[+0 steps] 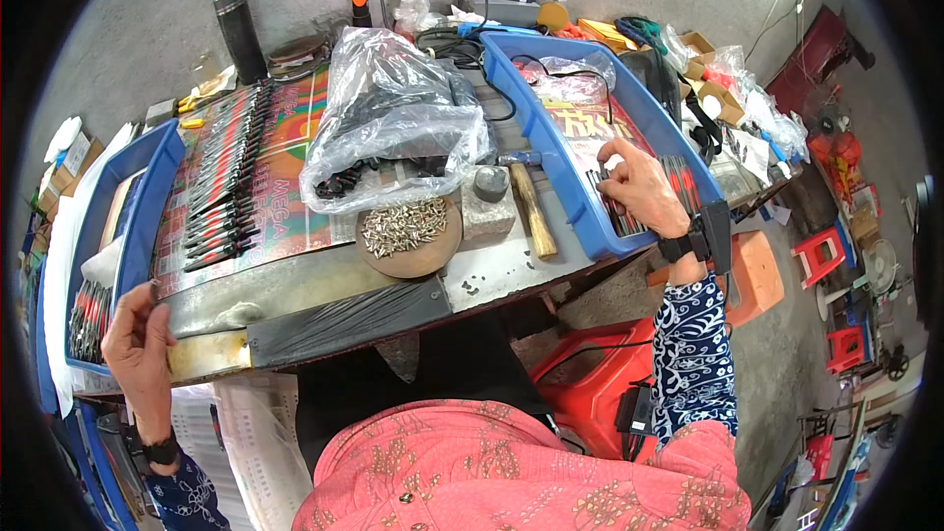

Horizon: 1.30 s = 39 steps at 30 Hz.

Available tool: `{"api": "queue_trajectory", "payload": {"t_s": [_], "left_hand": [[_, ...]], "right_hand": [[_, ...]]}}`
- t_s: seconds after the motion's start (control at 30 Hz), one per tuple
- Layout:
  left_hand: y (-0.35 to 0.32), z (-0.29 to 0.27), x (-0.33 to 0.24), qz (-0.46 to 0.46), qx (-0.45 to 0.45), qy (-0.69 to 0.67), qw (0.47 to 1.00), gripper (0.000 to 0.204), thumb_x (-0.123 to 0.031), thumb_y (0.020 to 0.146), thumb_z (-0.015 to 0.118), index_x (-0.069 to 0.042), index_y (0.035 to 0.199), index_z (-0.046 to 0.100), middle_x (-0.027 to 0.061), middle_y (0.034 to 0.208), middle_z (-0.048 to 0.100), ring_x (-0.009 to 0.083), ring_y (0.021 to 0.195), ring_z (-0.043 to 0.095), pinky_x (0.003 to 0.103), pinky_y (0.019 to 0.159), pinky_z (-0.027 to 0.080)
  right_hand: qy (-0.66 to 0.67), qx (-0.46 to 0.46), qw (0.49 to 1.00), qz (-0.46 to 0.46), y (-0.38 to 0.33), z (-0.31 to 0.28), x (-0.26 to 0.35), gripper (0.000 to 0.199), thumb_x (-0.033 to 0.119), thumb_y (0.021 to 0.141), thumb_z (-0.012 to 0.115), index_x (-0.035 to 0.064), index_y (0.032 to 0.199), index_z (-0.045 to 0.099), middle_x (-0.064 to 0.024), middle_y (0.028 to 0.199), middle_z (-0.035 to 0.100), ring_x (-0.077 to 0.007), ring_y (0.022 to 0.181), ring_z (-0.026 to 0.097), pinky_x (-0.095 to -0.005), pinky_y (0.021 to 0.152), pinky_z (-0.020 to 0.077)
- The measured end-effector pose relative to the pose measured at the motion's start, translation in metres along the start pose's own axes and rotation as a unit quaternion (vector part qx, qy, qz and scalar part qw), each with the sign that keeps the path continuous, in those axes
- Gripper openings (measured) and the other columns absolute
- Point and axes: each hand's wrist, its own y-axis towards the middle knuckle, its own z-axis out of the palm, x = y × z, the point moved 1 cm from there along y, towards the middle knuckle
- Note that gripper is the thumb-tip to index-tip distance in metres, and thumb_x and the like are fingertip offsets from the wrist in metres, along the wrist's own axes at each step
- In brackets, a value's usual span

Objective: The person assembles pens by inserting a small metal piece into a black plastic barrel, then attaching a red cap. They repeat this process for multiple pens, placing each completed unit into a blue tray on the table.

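My right hand [641, 189] is over the near end of the right blue tray [539, 143], thumb and forefinger curled together above slim red-and-black tools [680, 177]. What sits between those fingertips, if anything, is hidden. At the table's left front corner, my left hand [140, 342] is raised beside the left blue tray [155, 172], its thumb and forefinger apart. More slim tools [90, 320] of the same colours stand packed in that tray's near end. A long row of slim tools [224, 182] with red, black and silver parts lies on a colourful printed sheet [295, 152].
A clear plastic bag [393, 113] of black parts stands mid-table, behind a round dish [411, 261] of small metal screws. Beside it are a metal block [489, 211] and a hammer [531, 208]. A dark cylinder [240, 34] stands behind; red stools [595, 374] are below.
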Motion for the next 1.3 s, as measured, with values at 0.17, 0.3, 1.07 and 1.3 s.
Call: {"api": "queue_trajectory", "payload": {"t_s": [0.17,0.3,1.07,1.3], "left_hand": [[-0.013,0.015,-0.023,-0.051,0.077,-0.150,0.984,0.024,0.005,0.090,0.063,0.003,0.114,0.064,0.0009,0.079,0.060,0.0049,0.059,0.053,0.019,0.052,0.044],[-0.021,0.019,-0.041,-0.126,0.117,-0.164,0.971,0.024,0.003,0.089,0.064,0.003,0.113,0.064,0.0018,0.080,0.062,0.0069,0.061,0.059,0.018,0.050,0.043],[-0.049,0.100,-0.103,-0.258,0.216,-0.437,0.834,0.008,-0.002,0.090,0.069,0.001,0.096,0.065,0.0038,0.077,0.068,0.0096,0.066,0.069,0.017,0.049,0.047],[-0.061,0.109,-0.101,-0.285,0.235,-0.462,0.807,0.007,-0.003,0.089,0.070,0.002,0.091,0.067,0.0051,0.078,0.069,0.0072,0.064,0.066,0.018,0.050,0.047]], "right_hand": [[0.003,-0.015,0.999,0.036,-0.009,0.002,-0.002,0.020,0.003,0.077,0.069,-0.0029,0.095,0.061,-0.0140,0.060,0.062,-0.0187,0.049,0.060,-0.0335,0.049,0.0460],[-0.110,0.041,0.993,0.000,-0.006,-0.002,0.001,0.016,0.006,0.077,0.070,-0.0058,0.085,0.063,-0.0143,0.063,0.064,-0.0190,0.053,0.061,-0.0326,0.051,0.0479],[0.436,0.115,0.893,-0.007,-0.103,0.130,0.165,0.009,-0.001,0.089,0.067,-0.0021,0.095,0.060,-0.0013,0.077,0.063,-0.0056,0.067,0.062,-0.0206,0.056,0.0531],[0.497,0.249,0.831,-0.027,-0.104,0.163,0.179,0.038,-0.004,0.088,0.067,-0.0020,0.124,0.057,-0.0024,0.092,0.066,-0.0050,0.081,0.063,-0.0206,0.069,0.0537]]}}
